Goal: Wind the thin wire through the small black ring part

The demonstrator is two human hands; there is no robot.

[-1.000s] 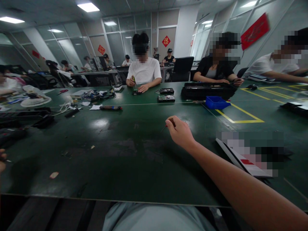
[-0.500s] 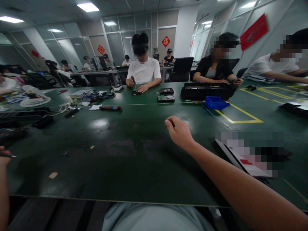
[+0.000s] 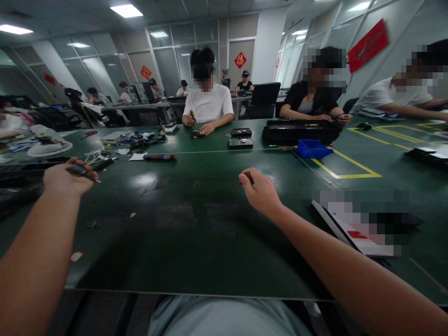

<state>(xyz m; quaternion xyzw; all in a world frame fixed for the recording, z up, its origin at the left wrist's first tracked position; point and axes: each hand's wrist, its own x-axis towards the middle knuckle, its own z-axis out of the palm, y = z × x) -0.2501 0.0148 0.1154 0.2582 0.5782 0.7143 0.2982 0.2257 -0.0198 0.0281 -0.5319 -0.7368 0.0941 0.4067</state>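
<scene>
Head view: a dark green worktable (image 3: 182, 233) is shown in a glass-walled office; blue plastic bin (image 3: 312, 149), upper right, contents unseen. A dark slim tool (image 3: 82, 171) is clamped in the left hand (image 3: 66, 179), mid-left; a thin red-handled tool (image 3: 241, 183) is pinched in the right hand (image 3: 261, 191), centre.

Parts bin (image 3: 312, 148) on table (image 3: 196, 242), at a corner of taped outline (image 3: 360, 176). Tray (image 3: 301, 132) just behind bin. Two hard drives (image 3: 241, 143) left of bin, screwdriver (image 3: 160, 157) further left. Right hand (image 3: 261, 191), small driver (image 3: 238, 186) in it, before bin and left. Left hand (image 3: 66, 179), tool (image 3: 82, 171) in it, far left of bin. Booklet (image 3: 353, 231) before bin, slightly right.
</scene>
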